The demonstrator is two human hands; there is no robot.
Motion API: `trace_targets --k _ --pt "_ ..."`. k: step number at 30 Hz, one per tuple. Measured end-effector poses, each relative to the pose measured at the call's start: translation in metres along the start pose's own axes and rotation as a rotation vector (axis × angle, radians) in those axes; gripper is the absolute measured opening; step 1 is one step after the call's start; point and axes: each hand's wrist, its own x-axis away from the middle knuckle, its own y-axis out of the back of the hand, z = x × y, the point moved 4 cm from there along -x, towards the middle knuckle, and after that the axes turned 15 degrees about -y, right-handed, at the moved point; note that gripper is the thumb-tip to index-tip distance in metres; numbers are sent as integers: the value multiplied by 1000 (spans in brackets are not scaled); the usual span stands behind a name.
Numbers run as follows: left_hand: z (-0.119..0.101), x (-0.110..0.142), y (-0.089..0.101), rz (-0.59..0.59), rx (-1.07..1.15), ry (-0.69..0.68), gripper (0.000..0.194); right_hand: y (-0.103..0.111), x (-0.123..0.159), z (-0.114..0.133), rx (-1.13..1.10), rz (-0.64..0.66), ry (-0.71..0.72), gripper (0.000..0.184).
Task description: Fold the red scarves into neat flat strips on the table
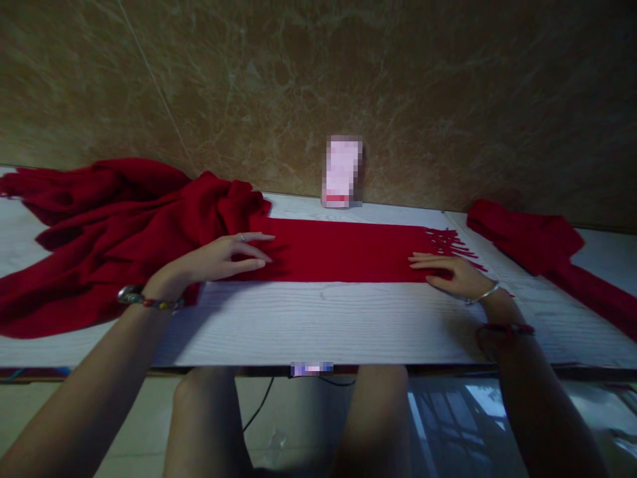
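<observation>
A red scarf (pixel 343 251) with a fringed right end lies as a flat strip along the white wood-grain table. To the left the red cloth runs into a loose, rumpled heap (pixel 134 226). My left hand (pixel 223 257), wearing a ring, is over the spot where heap and strip meet, its fingers stretched out to the right. Beside the fringe (pixel 448 242), my right hand (pixel 455 273) rests at the strip's near edge with fingers extended leftward. Both hands are open and grip nothing. Part of the scarf is hidden under them.
A brown marbled wall (pixel 279 93) rises behind the table (pixel 318 318). Against it leans a blurred pink rectangular item (pixel 342 169). Another folded red cloth (pixel 527 239) lies at the right. The table's front edge runs above my knees, with a dark cable (pixel 259 401) below.
</observation>
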Motion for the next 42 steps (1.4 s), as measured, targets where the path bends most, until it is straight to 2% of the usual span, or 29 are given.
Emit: trace_targets --k 2,4,7,11,16,20,25,29,31,36,39,42 --pt "-6 -13 -4 -120 -82 -22 55 -1 1 12 -10 -19 11 33" --pt "-12 -26 -15 -140 -167 -42 50 -3 -1 23 -13 -66 17 36" --pt "-22 -40 -37 -41 -202 -115 47 -13 -6 34 28 -132 12 41" --pt "-24 -44 -53 105 -218 -73 54 -33 -13 34 178 -49 -76 46" --pt "-19 -41 -54 170 -240 -50 55 -42 -15 28 292 46 -187 48" --pt "-17 -37 -53 189 -233 -59 54 -41 -14 22 317 32 -293 50" --pt "-13 -29 -54 196 -214 -73 54 -31 -10 8 424 -16 -587 51" --pt "-14 -32 -49 225 -188 -44 53 -24 -2 -12 458 -34 -740 52" --pt "-20 -40 -44 238 -179 -22 53 -23 3 -27 442 -94 -760 52" --pt "-49 -83 -33 189 -212 -21 55 -23 7 -57 389 -300 -652 50" --pt "-56 -114 -38 138 -208 -23 54 -21 7 -67 392 -319 -650 49" --pt "-49 -132 -49 66 -225 -7 54 -18 7 -74 393 -280 -638 50"
